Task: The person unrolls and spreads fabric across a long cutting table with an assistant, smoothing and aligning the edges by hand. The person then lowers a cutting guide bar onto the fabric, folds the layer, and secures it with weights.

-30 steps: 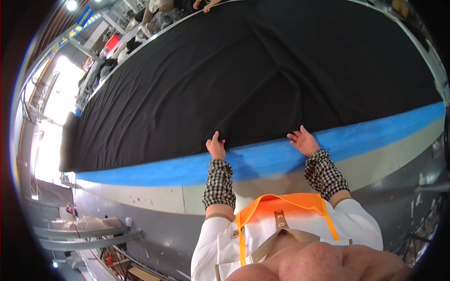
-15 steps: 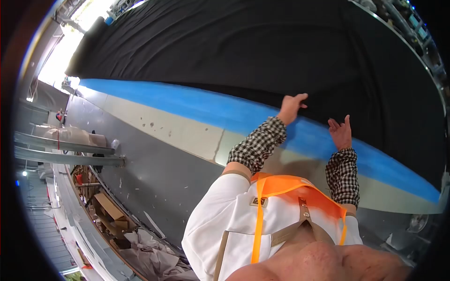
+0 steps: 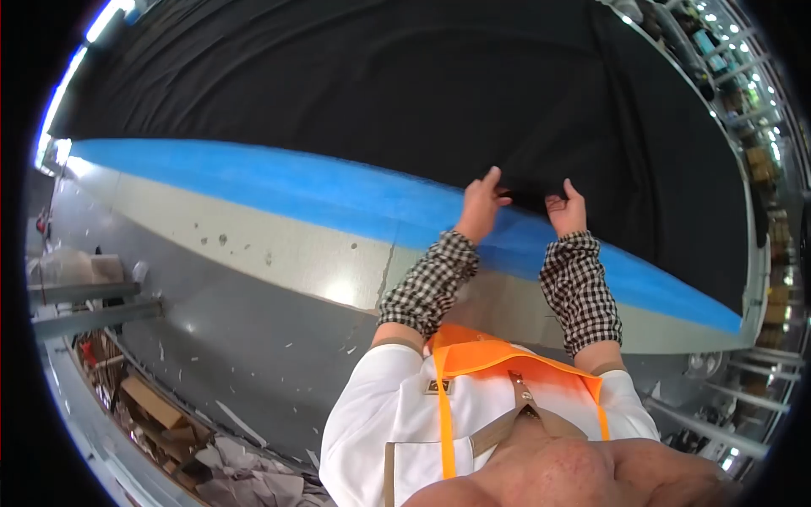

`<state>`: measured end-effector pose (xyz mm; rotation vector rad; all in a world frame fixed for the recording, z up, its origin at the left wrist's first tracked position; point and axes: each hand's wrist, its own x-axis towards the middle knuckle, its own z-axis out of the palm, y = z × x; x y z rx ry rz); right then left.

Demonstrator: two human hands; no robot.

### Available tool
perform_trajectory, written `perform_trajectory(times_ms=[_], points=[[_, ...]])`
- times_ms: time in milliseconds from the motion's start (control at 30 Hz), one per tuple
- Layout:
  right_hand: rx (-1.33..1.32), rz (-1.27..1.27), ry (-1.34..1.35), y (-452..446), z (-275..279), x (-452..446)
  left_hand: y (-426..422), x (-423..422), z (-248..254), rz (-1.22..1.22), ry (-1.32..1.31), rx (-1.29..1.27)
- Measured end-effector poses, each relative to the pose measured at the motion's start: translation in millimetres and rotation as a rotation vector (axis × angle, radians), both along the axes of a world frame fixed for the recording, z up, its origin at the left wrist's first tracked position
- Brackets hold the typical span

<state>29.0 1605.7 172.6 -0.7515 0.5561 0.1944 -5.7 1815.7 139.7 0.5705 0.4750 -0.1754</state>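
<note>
Our left hand (image 3: 481, 207) and right hand (image 3: 568, 209) are at the near edge of the black cloth (image 3: 405, 93), fingers partly curled — whether they pinch it, we cannot tell. The cloth lies creased across the tabletop (image 3: 329, 275) — beside it, nearer us, runs a blue strip (image 3: 338, 188), probably a thin sheet.

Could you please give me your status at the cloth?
Left hand and right hand at near edge of black cloth, grips unclear. Cloth lightly creased. No obstruction visible.
</note>
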Motion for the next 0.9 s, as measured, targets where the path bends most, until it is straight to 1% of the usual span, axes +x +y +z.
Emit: perform_trajectory(times_ms=[67,100,167,200,233,300,400,433,467,500,533,567,600,633,667,700,767,833,867,900], points=[[0.037,-0.066,-0.023,13,23,-6,48,-2,-3,0.11,-0.114,-0.066],[-0.032,-0.154,-0.053,26,33,-8,72,2,-1,0.179,-0.087,-0.002],[0.038,-0.111,-0.117,22,27,-5,111,13,9,0.282,-0.044,0.105],[0.066,-0.088,-0.157,7,22,-5,117,18,12,0.325,-0.03,0.153],[0.085,-0.12,-0.112,7,24,-2,130,22,5,0.239,-0.027,0.191],[0.115,-0.171,-0.124,3,29,0,152,21,-14,0.062,-0.011,0.273],[0.16,-0.215,-0.153,-2,33,1,135,5,26,-0.192,0.162,0.167],[0.172,-0.222,-0.175,-6,37,1,126,6,31,-0.187,0.213,0.182],[0.151,-0.233,-0.192,-8,42,0,133,15,24,-0.13,0.13,0.102],[0.127,-0.246,-0.205,-9,47,-1,144,26,3,-0.075,0.052,0.017],[0.098,-0.261,-0.213,-10,52,-4,150,33,6,-0.024,-0.02,-0.074],[0.065,-0.262,-0.201,-9,60,-4,159,41,10,0.204,0.047,0.03],[0.06,-0.264,-0.22,-9,61,-5,175,41,34,0.283,0.012,0.015],[0.052,-0.267,-0.24,-12,61,-4,214,51,-7,0.097,-0.24,0.714],[0.043,-0.269,-0.261,-17,65,-4,253,62,-48,0.111,-0.374,1.445],[0.072,-0.266,-0.216,-20,73,-3,278,64,-33,0.081,-0.293,1.369],[-0.024,-0.324,-0.232,-21,82,-8,328,68,0,0.034,-0.127,1.216],[-0.116,-0.377,-0.205,-18,93,-14,378,59,20,0.053,-0.178,1.825],[-0.152,-0.432,-0.287,-3,109,-19,422,75,-8,-0.024,-0.152,1.882],[-0.162,-0.444,-0.244,-18,90,-21,430,71,-11,-0.088,-0.106,1.949]])
